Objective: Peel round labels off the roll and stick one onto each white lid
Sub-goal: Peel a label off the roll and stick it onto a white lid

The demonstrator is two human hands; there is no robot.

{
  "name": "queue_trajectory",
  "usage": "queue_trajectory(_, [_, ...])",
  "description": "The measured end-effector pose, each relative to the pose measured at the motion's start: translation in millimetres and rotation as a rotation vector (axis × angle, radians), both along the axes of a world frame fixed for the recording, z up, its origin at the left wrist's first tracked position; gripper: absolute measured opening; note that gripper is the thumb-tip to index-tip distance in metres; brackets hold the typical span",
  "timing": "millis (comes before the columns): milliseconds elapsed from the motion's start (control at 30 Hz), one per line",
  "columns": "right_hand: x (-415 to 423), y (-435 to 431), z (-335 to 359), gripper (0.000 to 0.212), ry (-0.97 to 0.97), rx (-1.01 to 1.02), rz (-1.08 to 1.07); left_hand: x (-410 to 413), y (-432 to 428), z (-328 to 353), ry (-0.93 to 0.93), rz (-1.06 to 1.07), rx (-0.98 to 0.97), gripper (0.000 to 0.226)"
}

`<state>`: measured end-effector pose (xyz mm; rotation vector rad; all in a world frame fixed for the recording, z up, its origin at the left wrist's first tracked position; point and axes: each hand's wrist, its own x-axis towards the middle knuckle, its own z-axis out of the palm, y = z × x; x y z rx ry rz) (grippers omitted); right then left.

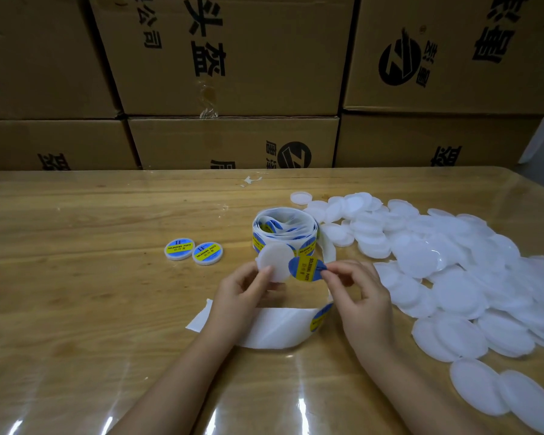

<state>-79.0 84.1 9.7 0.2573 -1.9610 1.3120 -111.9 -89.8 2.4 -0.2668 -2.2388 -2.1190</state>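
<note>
White lid (275, 265), one, is held tilted above the table (76, 293) in front of the roll (285, 230). The left hand (242, 293) grips it, thumb on its face and fingers curled behind. Just right of it, edges almost meeting, is one blue-and-yellow label (307, 269), pinched by its right edge between the right hand's (355, 290) thumb and forefinger. One loose roll stands behind. Its bare backing strip (274, 328) trails under both wrists, with one label still on it by the right wrist. Two labelled lids (179, 249) lie side by side to the left, touching. A heap of plain lids (453, 271), too many to count, spreads to the right. Six cartons (233, 58) are stacked behind.
</note>
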Motion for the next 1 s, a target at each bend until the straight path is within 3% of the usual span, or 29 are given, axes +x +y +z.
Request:
queue_trajectory(100, [-1.3,1.7,-3.2,0.034,-0.062,-0.052,-0.006,4.0,6.3,3.1,-0.065,-0.107,0.220,0.025])
queue_trajectory(300, [-3.9,4.7,-5.9,0.036,-0.156,-0.093,0.004,7.0,6.7,5.5,-0.135,-0.156,0.330,0.027])
queue_trajectory(1000, [-3.7,1.3,-7.7,0.031,-0.235,-0.030,0.038,7.2,7.5,3.5,-0.133,-0.208,0.270,0.026])
